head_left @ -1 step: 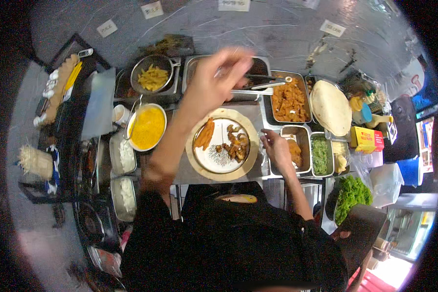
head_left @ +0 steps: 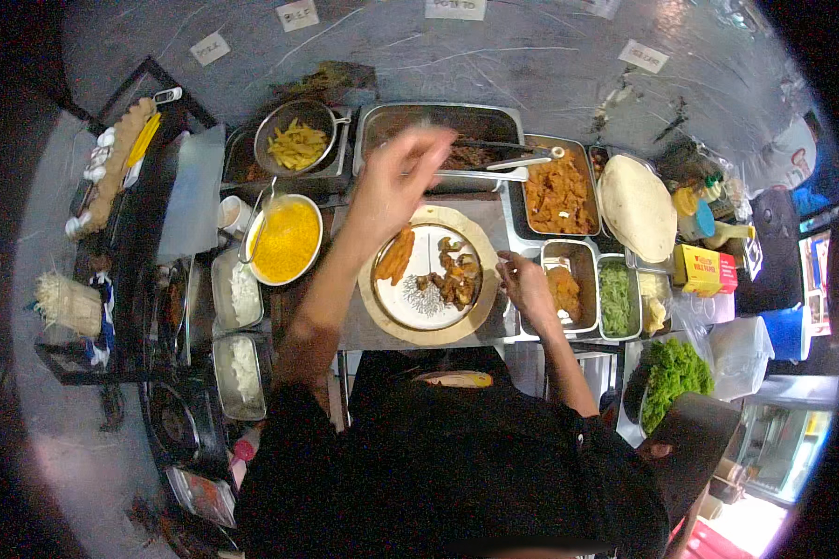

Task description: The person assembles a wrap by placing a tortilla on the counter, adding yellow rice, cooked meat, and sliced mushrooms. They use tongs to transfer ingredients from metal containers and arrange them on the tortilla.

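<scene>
In front of me a white plate (head_left: pixel 403 300) with a dark rim and printed pattern rests on a larger pale tan disc (head_left: pixel 375 315). Orange strips (head_left: pixel 396 258) are at its left, browned chunks of food (head_left: pixel 457 279) at its right. Beyond it, my left hand (head_left: pixel 403 172), somewhat blurred, hangs over the near edge of a steel tray (head_left: pixel 382 116) of dark food, thumb apart from the fingers and nothing visible in it. Metal tongs (head_left: pixel 517 164) lie across that tray's right end. Beside the plate's right edge my right hand (head_left: pixel 527 284) hovers, fingers bent and slightly apart, apparently holding nothing.
Left stand a strainer of yellow-green strips (head_left: pixel 298 147), a bowl of yellow shreds (head_left: pixel 287 240) and containers of white food (head_left: pixel 242 377). Right are orange-brown food (head_left: pixel 557 191), flatbreads (head_left: pixel 636 210), shredded greens (head_left: pixel 615 296), lettuce (head_left: pixel 676 377) and a yellow-red box (head_left: pixel 702 268).
My left hand has shifted a little left and toward me, and it is less blurred. The right hand stays beside the plate. The whole view has shifted slightly.
</scene>
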{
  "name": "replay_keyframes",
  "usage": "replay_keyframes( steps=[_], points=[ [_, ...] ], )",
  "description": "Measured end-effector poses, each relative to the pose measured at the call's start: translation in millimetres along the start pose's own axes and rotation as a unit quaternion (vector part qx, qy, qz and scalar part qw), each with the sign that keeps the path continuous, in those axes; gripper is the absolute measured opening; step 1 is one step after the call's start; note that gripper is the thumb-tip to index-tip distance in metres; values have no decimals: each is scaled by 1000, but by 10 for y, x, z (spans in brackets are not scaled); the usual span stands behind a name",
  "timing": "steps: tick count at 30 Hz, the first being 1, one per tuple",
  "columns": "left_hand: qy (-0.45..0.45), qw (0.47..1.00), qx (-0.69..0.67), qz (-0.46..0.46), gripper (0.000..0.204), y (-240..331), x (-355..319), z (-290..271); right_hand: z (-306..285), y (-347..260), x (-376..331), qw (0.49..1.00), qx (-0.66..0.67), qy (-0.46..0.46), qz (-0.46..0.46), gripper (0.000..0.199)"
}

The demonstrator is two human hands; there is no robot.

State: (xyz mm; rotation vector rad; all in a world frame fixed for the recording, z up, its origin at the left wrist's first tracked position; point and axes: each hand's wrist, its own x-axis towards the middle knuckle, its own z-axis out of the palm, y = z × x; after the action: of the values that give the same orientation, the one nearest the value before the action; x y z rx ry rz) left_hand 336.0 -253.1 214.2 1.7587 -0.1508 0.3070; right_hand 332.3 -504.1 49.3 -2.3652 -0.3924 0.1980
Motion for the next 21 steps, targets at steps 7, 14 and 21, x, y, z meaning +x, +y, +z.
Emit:
replay_keyframes(
  steps=[7, 14, 21],
  points=[
    [147, 892, 372, -213, 24, -1850, -1676, -123, 584, 329, 186, 998, -29, -56, -4, 28],
    [153, 936, 212, -237, 23, -2352, -1877, -7, 705, 549, 330, 995, 51, -91, -2, 33],
    [102, 923, 103, -357, 37, -2304, -1846, -132, 511, 247, 276, 993, 58, -100, 15, 29]
  ],
)
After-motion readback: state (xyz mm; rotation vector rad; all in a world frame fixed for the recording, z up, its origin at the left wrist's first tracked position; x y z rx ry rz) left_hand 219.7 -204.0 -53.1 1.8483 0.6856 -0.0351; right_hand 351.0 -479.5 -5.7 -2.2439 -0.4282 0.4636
